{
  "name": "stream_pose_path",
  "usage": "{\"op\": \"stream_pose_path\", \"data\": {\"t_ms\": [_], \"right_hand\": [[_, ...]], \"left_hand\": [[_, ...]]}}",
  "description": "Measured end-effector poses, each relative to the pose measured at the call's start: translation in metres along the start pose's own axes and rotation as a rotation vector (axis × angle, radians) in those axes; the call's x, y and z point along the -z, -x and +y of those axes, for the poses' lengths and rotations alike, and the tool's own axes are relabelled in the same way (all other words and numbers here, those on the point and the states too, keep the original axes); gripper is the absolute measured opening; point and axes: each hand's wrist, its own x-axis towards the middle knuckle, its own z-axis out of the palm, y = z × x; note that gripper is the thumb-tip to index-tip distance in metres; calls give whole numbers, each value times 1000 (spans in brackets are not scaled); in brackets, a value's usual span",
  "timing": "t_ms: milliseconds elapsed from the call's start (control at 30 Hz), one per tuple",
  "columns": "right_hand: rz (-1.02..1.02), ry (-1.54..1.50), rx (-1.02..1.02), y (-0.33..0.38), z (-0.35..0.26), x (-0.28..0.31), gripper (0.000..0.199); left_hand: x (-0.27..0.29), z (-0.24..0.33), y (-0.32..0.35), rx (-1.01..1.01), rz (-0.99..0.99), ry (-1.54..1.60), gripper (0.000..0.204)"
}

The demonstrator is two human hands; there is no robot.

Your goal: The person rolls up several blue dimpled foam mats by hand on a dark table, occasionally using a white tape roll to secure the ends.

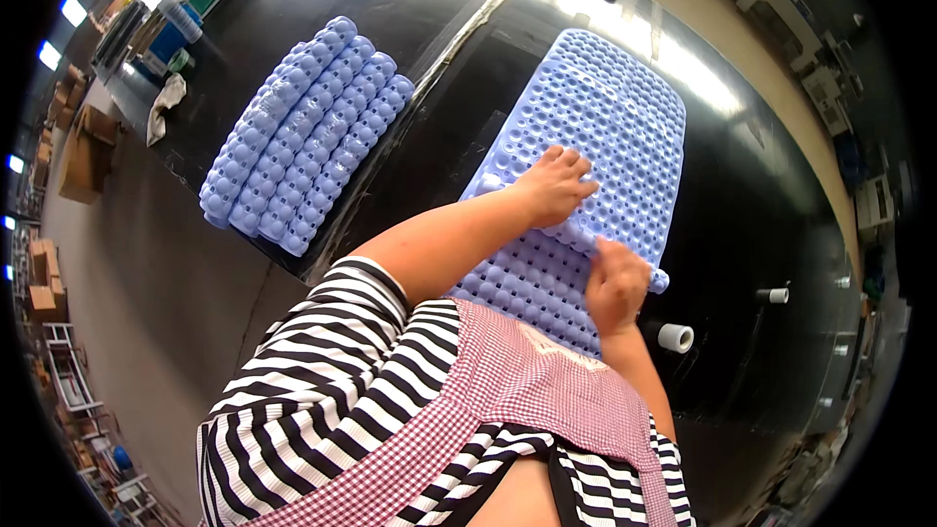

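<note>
Both hands, left hand (554, 185) and right hand (615, 283), grip the blue studded mat (605, 107) at 6 o'clock; its roll may spring loose on the glossy worktop (742, 195).

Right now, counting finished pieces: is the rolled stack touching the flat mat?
No, the rolled stack lies apart from the flat mat, with bare black table between them.
</note>
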Motion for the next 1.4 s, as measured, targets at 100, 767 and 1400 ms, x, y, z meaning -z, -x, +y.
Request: {"op": "stream_pose_path", "data": {"t_ms": [100, 767, 1400], "right_hand": [[-58, 52, 19, 0, -20, -9, 57], [189, 24, -67, -118, 71, -41, 48], [-76, -22, 13, 16, -11, 2, 49]], "left_hand": [[-2, -8, -19, 133, 30, -114, 37], [-12, -41, -82, 131, -249, 19, 72], [11, 84, 90, 103, -82, 87, 56]]}}
